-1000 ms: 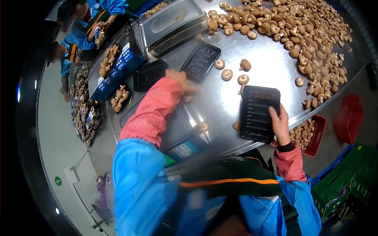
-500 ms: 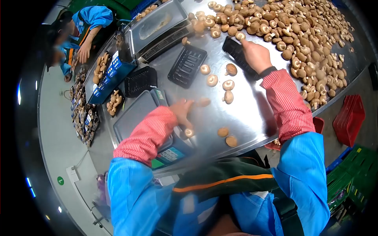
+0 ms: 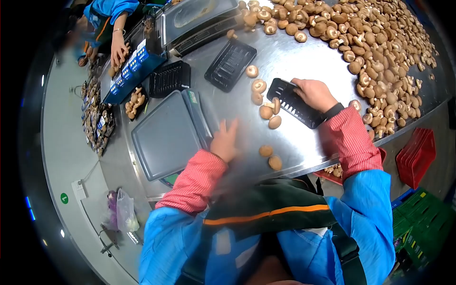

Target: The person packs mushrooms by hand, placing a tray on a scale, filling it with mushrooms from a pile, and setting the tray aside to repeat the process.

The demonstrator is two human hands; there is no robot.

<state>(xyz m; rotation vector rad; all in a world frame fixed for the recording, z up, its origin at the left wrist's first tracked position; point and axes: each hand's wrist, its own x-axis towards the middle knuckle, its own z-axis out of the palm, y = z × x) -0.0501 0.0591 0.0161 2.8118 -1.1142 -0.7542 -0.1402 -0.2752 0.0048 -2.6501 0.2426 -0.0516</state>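
My right hand [image 3: 315,95] grips the upper edge of a black tray [image 3: 295,107], which is tilted above the metal table. Beside the scale with the grey plate [image 3: 167,135], my left hand [image 3: 225,141] has its fingers spread, somewhat blurred, and nothing shows in it. Several loose mushrooms [image 3: 259,86] lie between my hands, some close against the tray's left side. Two more mushrooms [image 3: 275,163] rest nearer the table's front edge. A second black tray [image 3: 231,65] lies flat behind them, with a single mushroom [image 3: 232,34] at its top end.
A big mushroom pile [image 3: 380,52] covers the back right. Another black tray [image 3: 169,79], a blue box [image 3: 134,71] and a second scale [image 3: 199,23] stand at the back left, where a person's hand [image 3: 118,49] reaches into the box. Red crates [image 3: 416,156] stand right of the table.
My right hand has brought the black tray down and nearer, beside the loose mushrooms, some of which have shifted. My left hand no longer covers a mushroom, and its fingers are spread.
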